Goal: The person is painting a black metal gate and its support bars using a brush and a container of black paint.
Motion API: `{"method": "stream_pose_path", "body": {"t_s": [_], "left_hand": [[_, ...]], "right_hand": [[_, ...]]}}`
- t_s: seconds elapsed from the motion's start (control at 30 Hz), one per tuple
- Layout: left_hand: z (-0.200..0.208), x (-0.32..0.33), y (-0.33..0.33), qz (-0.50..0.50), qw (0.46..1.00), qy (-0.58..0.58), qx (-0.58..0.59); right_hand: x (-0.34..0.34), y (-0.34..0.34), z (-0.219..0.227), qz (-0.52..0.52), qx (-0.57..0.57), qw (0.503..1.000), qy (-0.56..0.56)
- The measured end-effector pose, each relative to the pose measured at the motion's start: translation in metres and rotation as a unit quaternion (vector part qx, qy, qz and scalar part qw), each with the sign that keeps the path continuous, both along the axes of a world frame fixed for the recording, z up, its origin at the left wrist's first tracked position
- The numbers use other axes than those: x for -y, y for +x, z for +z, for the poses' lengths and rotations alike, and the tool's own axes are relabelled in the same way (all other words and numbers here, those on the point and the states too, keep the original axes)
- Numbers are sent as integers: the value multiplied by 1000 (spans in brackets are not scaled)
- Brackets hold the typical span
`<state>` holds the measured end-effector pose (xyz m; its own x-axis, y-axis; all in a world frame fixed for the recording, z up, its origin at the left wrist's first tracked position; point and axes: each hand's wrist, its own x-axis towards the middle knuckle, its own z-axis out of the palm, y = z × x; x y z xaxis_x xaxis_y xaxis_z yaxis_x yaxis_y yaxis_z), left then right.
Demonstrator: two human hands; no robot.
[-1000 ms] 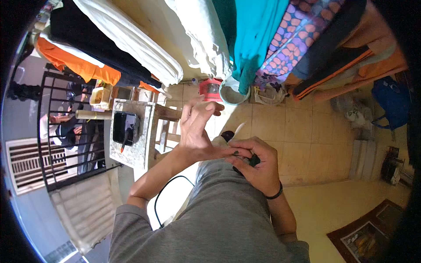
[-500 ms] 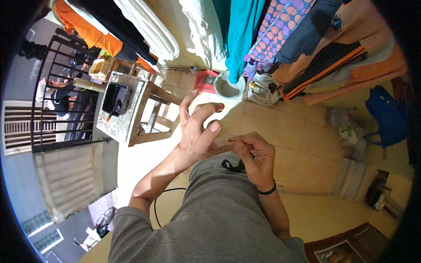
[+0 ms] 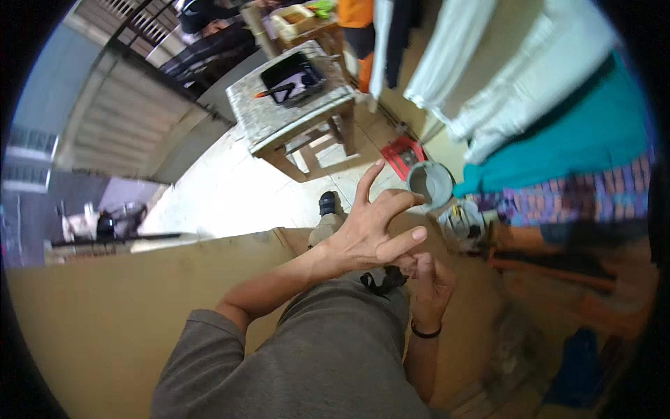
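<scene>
My left hand (image 3: 373, 234) is raised before my waist with its fingers spread and partly bent; nothing shows between them. Close against its lower right side, my right hand (image 3: 433, 283) is closed in a pinch. Its fingertips are partly covered by the left hand, so what they hold, if anything, cannot be made out. A dark band (image 3: 426, 332) circles my right wrist. Below the hands, a black drawstring (image 3: 382, 283) hangs at the waist of my grey shirt (image 3: 321, 349). Beyond the left hand, my foot wears a dark sandal (image 3: 328, 203).
A worn stool (image 3: 251, 105) ahead bears a black tray (image 3: 307, 70) with an orange-tipped tool (image 3: 278, 91). Right of it stand a red container (image 3: 398, 155) and a grey bucket (image 3: 429, 183). White clothes (image 3: 453, 49) and a teal cloth (image 3: 558, 157) hang at the right.
My view has swung left, so the stool, bucket and hanging clothes sit farther right. Both hands stay together, and the left now covers more of the right's fingertips.
</scene>
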<state>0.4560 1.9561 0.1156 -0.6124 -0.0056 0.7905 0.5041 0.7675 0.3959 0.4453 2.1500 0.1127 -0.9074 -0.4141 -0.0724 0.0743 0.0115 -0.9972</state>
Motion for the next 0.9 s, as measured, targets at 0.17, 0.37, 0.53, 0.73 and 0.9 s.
{"method": "stream_pose_path", "body": {"t_s": [0.17,0.37,0.53,0.73,0.9], "left_hand": [[-12,75,37,110,994,6,-7],[-7,202,101,252,967,12,29],[-51,284,151,367,928,38,46],[-31,352,227,564,796,154,155],[-34,353,274,636,721,170,215]], "right_hand": [[89,-12,-14,110,-26,994,-8],[233,8,-12,321,-113,939,50],[307,-12,-57,506,106,856,19],[327,-80,-174,396,235,876,141],[374,-120,-283,288,325,866,249]]}}
